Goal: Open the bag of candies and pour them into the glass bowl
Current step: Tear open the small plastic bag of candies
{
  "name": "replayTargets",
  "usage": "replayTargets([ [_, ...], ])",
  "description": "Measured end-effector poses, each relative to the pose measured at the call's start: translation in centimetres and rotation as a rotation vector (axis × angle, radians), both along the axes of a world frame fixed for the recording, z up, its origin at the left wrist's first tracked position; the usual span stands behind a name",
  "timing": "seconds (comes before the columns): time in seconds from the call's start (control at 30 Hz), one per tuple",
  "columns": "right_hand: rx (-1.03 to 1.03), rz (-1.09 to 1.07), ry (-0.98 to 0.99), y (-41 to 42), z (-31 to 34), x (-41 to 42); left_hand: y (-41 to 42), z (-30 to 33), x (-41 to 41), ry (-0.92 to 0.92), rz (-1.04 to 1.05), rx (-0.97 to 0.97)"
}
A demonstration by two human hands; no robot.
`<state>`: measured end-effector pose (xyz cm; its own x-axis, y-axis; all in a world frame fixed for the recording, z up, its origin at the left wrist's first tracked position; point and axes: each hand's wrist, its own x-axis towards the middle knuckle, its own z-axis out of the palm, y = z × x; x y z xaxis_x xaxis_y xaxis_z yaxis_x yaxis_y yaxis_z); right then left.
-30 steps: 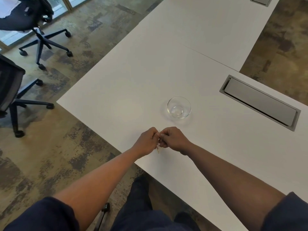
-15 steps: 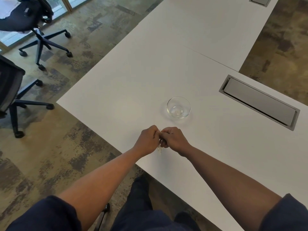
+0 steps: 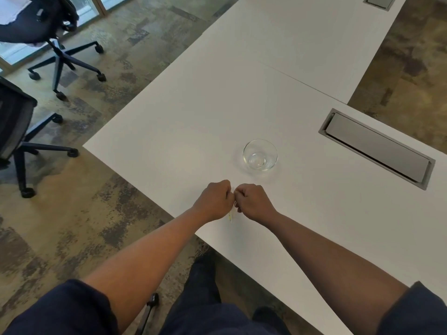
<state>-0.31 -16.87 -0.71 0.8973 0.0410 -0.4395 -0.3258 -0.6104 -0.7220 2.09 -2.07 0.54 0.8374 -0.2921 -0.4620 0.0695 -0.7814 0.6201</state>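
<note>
Barely shifted, both fists' fingers pinch (seemingly) the bag point(image 3: 231, 215) near the bowl point(image 3: 260, 154).

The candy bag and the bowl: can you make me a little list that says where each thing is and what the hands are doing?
candy bag: tiny and clear, pinched between both hands, mostly hidden; only a yellowish bit peeks out below
left hand: closed on the bag, just above the table
right hand: closed on the bag, knuckles close to the left hand
glass bowl: upright on the white table, beyond the hands, empty
candies: none in the bowl yet
bag open or shut: cannot tell
</note>
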Motion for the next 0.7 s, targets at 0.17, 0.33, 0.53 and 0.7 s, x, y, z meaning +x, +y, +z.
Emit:
replayTargets([
  [0.17,-0.204,0.085,-0.047,0.0,0.2,0.0,-0.1,0.0,-0.3,-0.12,-0.058,0.212],
  [0.33,-0.233,0.109,-0.038,-0.2,0.3,0.1,-0.3,0.2,0.0,-0.129,-0.043,0.225],
  [0.53,-0.22,0.158,-0.053,-0.6,1.0,0.0,-0.6,0.1,0.1,-0.007,0.036,0.136],
  [0.7,-0.423,0.219,-0.1,-1.0,1.5,-0.2,-0.4,0.6,0.7,-0.071,-0.056,0.273],
])
